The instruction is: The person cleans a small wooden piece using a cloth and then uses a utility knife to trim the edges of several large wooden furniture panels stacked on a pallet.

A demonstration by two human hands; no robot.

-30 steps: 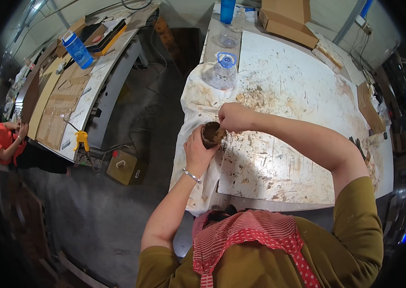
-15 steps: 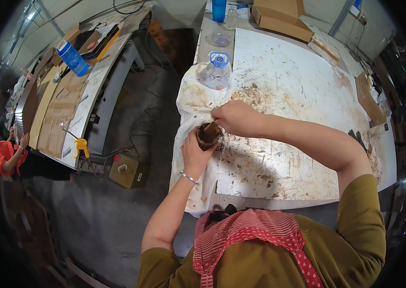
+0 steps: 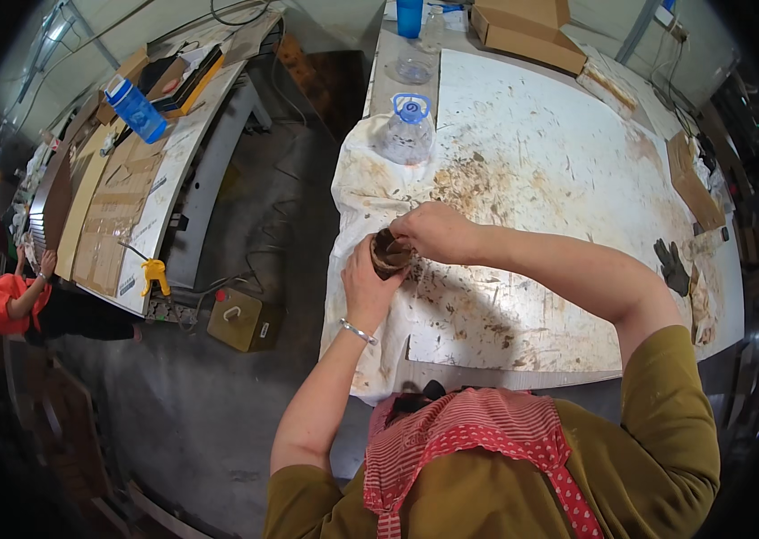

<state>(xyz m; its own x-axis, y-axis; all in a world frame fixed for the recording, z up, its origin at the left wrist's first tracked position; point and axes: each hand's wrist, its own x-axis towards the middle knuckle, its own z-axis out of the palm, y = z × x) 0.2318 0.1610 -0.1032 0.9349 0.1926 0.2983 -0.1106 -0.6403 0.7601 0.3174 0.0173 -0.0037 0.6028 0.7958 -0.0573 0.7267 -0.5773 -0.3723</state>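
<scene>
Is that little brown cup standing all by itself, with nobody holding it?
No, the left hand is wrapped around the brown cup, and the right hand is at its rim.

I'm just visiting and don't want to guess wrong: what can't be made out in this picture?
All in the head view:
- Right hand: its fingertips, and anything between them, are hidden by the hand itself.
- Brown cup: its bottom is out of sight; its contents are shadowed and partly covered by the right hand.
- Upright blue bottle: its top is cut off by the upper edge.
- Co-worker in orange: too small and blurred to tell what the hands do.
</scene>
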